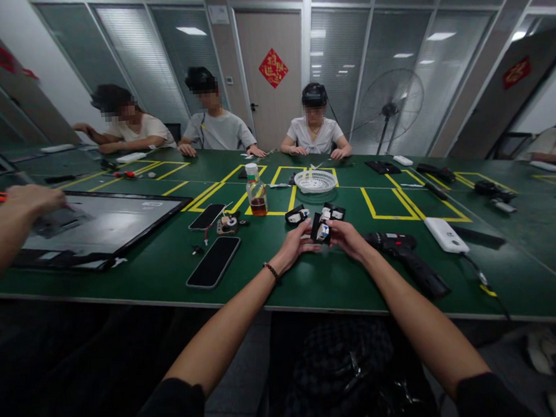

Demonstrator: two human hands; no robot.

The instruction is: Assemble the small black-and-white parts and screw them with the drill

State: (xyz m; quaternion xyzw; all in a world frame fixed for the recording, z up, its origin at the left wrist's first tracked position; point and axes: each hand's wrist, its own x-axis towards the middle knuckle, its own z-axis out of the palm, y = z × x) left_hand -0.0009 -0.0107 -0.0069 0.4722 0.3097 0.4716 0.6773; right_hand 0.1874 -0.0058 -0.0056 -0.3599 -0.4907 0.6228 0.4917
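Both my hands meet over the green table (312, 282) around a small black and white part (321, 230). My left hand (297, 244), with a bead bracelet on its wrist, curls its fingers onto the part's left side. My right hand (349, 236) pinches its right side. Just beyond lie two similar black and white parts (296, 216) (334, 213). A black power screwdriver (408, 256) lies right beside my right wrist.
Two dark phones (214, 262) (207, 216), a small mechanism (228, 225), a bottle of brown liquid (257, 194) and a white basket (315, 180) lie ahead. A white power bank (445, 233) is right. A neighbour's hand (32, 200) works over a large screen panel (103, 227). Three people sit opposite.
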